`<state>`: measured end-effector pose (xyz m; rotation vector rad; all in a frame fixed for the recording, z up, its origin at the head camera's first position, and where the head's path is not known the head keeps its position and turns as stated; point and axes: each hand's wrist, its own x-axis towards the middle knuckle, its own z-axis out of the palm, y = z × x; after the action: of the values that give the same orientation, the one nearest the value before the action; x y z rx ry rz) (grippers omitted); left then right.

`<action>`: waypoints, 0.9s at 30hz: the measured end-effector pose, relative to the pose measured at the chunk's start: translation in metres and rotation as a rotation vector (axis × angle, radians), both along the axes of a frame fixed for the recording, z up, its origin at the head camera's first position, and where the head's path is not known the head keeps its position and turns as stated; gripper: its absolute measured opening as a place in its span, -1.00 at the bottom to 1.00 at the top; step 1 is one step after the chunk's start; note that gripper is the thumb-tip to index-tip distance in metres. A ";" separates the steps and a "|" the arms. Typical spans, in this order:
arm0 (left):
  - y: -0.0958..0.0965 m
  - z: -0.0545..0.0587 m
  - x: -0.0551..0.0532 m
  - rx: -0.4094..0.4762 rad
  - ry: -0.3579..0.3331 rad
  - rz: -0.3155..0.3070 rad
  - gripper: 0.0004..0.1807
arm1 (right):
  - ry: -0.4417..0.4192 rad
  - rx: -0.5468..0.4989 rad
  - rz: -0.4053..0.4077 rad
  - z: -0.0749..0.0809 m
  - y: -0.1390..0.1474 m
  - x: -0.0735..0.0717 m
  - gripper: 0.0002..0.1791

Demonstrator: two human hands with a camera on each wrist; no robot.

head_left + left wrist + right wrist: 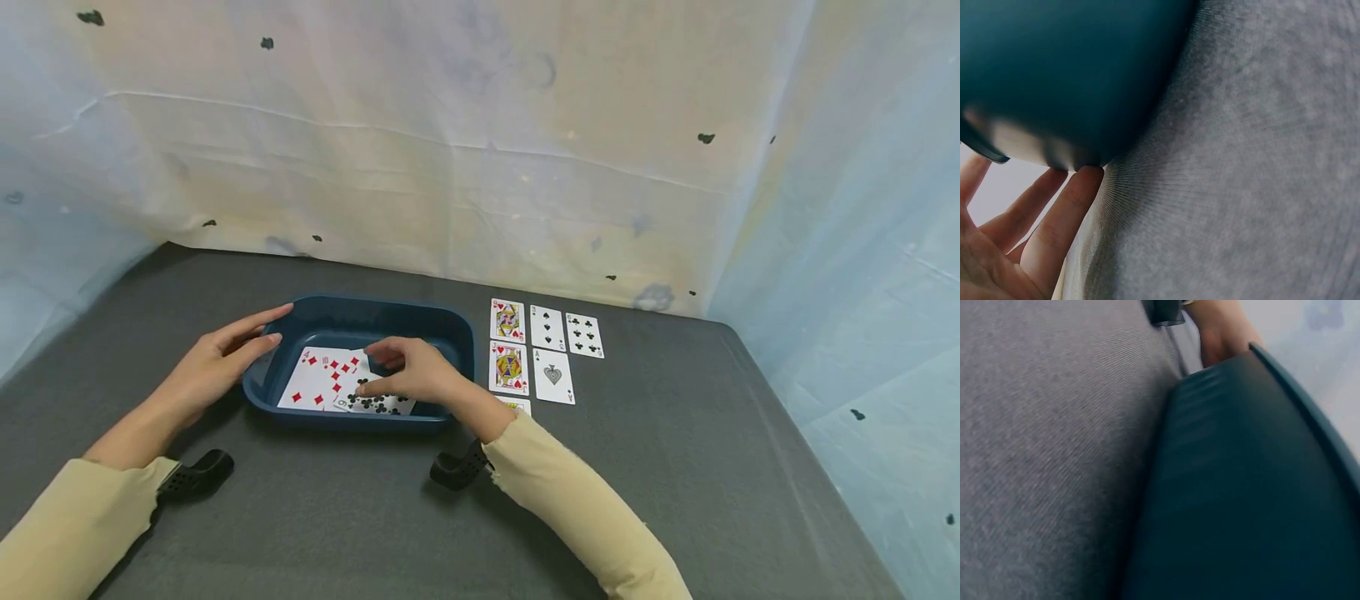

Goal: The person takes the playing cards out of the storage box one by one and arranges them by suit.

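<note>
A dark blue plastic tray [360, 423] lies on the grey table with several loose playing cards [307, 383] in it, diamonds and clubs face up. My left hand [225, 354] holds the tray's left end, its thumb at the rim. In the left wrist view, fingertips [1088, 178] press against the outer wall. Over the cards inside the tray is my right hand [412, 371], thumb and fingers spread apart. Its thumb is at a clubs card [382, 406]; whether it touches the card I cannot tell. The right wrist view shows mostly the tray's outer side [1222, 475].
To the tray's right, face-up cards lie in rows: two heart court cards, a spade card [547, 327], a clubs card [585, 335] and the ace of spades [553, 377]. Another card [517, 406] is partly hidden by the right forearm. A patterned cloth [450, 167] hangs behind.
</note>
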<state>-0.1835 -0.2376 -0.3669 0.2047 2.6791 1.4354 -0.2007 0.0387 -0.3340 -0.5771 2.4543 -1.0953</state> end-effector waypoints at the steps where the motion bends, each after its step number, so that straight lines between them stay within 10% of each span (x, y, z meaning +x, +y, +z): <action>1: 0.000 0.000 0.000 0.001 -0.002 -0.002 -0.38 | 0.013 0.043 0.018 -0.001 -0.001 0.000 -0.38; 14: -0.001 -0.001 -0.003 -0.012 0.010 -0.004 -0.38 | 0.144 0.401 0.057 -0.001 -0.010 0.004 -0.37; 27: -0.003 0.000 0.000 0.003 0.010 -0.013 -0.41 | 0.127 -0.111 -0.221 0.009 0.011 -0.003 -0.50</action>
<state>-0.1833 -0.2403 -0.3666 0.2295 2.6791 1.4386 -0.2040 0.0502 -0.3246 -0.4264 2.6284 -1.3257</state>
